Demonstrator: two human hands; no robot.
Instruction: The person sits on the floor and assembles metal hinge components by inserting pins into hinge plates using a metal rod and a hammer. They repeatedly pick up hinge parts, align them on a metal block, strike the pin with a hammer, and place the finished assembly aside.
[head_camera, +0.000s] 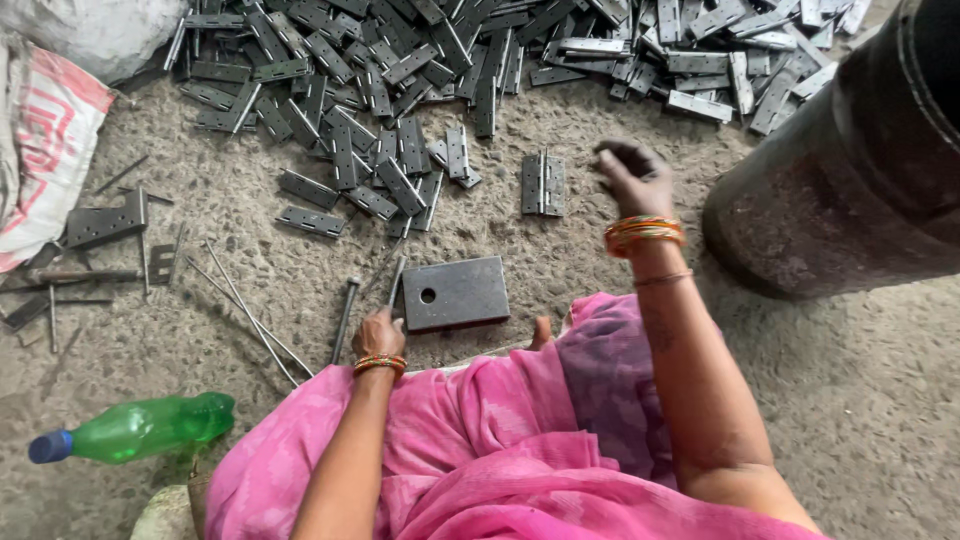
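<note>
Left hand (378, 335) fingers pinch a thin metal pin (396, 281) beside steel block (456, 293) at floor's near edge, prob. an anvil; right hand (634, 176), fingers loosely curled & empty, hovers nr flat hinge (543, 184) below hinge pile (450, 60)

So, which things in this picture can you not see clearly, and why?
- Left hand, head view: its fingers curl downward, so whether they grip the thin metal pin is hidden.
- Right hand: the fingertips are folded under; anything held is hidden.
- Dark drum: cut off by the top and right edges.
- Hinge pile: runs past the top edge.
- Green bottle: contents cannot be told.
</note>
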